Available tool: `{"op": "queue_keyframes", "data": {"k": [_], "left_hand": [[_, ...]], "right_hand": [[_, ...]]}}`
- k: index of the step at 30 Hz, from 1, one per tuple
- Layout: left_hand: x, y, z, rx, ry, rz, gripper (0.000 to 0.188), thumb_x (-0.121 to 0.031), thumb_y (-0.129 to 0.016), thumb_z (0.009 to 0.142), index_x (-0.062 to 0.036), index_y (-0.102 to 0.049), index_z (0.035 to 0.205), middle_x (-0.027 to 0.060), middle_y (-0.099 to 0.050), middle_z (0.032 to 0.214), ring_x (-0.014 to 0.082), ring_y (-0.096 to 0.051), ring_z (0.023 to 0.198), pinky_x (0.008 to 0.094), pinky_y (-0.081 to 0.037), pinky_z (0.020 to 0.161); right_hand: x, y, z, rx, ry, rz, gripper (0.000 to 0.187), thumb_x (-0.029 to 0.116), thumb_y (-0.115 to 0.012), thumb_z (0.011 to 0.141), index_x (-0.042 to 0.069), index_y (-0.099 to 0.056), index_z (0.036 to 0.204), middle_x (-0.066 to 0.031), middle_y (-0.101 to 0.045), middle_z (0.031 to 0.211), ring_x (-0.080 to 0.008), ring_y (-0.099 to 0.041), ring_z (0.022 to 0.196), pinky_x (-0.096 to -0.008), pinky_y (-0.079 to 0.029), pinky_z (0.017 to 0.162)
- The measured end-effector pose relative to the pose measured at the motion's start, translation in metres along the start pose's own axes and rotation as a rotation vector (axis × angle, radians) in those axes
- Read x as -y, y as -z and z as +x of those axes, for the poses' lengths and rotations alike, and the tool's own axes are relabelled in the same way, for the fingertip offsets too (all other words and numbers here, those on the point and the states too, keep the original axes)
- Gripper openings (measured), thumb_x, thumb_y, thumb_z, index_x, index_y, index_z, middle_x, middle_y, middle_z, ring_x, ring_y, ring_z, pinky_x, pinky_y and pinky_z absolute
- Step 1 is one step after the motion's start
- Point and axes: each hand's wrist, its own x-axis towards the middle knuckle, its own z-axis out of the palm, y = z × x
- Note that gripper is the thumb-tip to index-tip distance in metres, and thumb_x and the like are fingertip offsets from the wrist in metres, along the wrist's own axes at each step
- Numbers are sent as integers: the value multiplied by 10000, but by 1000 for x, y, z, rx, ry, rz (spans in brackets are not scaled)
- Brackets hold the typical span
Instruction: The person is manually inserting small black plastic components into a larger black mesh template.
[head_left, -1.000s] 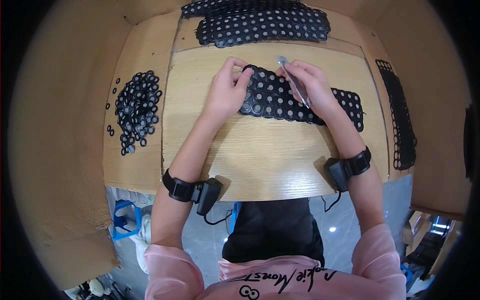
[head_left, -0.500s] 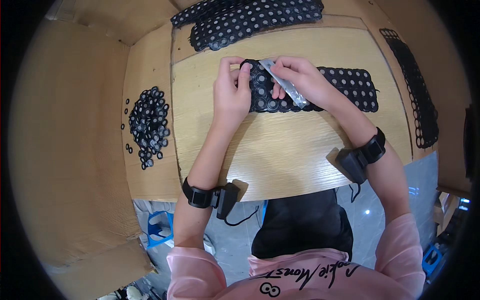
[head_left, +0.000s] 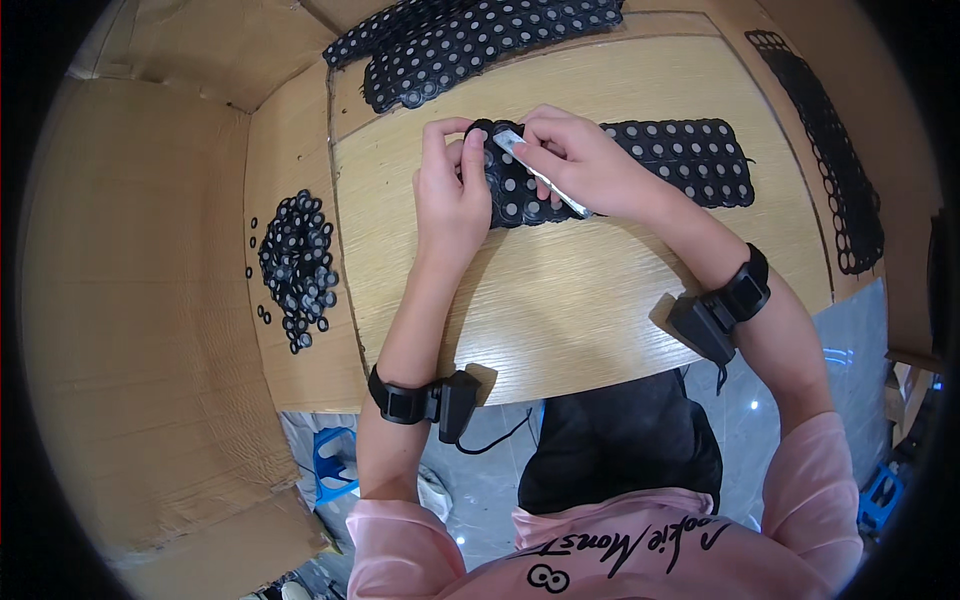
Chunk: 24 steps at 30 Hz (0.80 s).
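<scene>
A black sheet [head_left: 690,165] set with rows of grey round discs lies across the tabletop. My left hand [head_left: 448,195] pinches its left end, the thumb on top and the fingers curled behind the edge. In my right hand [head_left: 590,165] is a slim, flat silvery tool [head_left: 510,140], held slantwise over the left part of the sheet. Its upper end is close to the far edge, near my left thumb. What kind of tool it is, I cannot make out. My right hand and forearm hide part of the sheet's middle.
Loose black rings and discs [head_left: 298,260] are heaped on the cardboard at the left. More disc-studded sheets [head_left: 490,55] lie along the far edge. A black strip of empty rings [head_left: 815,150] runs down the right side. Cardboard walls [head_left: 150,300] enclose the wooden table [head_left: 570,310].
The whole view has shifted slightly. My right hand and the silvery tool have moved a little closer to my left hand, which keeps its pinch on the sheet.
</scene>
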Motion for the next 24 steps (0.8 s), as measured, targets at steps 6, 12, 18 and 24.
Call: {"op": "queue_keyframes", "data": {"k": [6, 12, 18, 24], "left_hand": [[-1, 0, 1, -2, 27, 3, 133, -104, -510, 973, -9, -469, 1057, 79, -554, 565, 99, -438, 489, 279, -333, 476], [-4, -2, -1, -14, -31, 24, 127, -111, -495, 994, -14, -468, 1071, -11, -521, 596, 17, -339, 534, 216, -247, 474], [-10, -3, 0, -13, -86, 56, 115, -96, -505, 986, -9, -468, 1051, -14, -474, 571, 31, -328, 533, 226, -249, 479], [-12, -4, 0, 12, -124, 76, 103, -81, -502, 982, -4, -465, 1042, -6, -474, 570, 38, -323, 531, 228, -249, 480]], "right_hand": [[1, -2, 0, -26, -15, -46, 295, 173, -555, 953, -30, -503, 746, -102, -514, 874, -144, -616, 546, -270, -486, 492], [5, -5, -1, -78, -1, -200, 295, 189, -549, 951, -40, -519, 767, -127, -528, 865, -179, -626, 534, -313, -483, 530], [2, -9, 1, -161, 144, -395, 264, 170, -557, 918, -42, -554, 761, -183, -559, 825, -350, -611, 702, -412, -470, 649], [1, -14, 3, -233, 148, -364, 264, 158, -550, 918, -54, -556, 759, -195, -571, 820, -365, -613, 704, -429, -471, 650]]}}
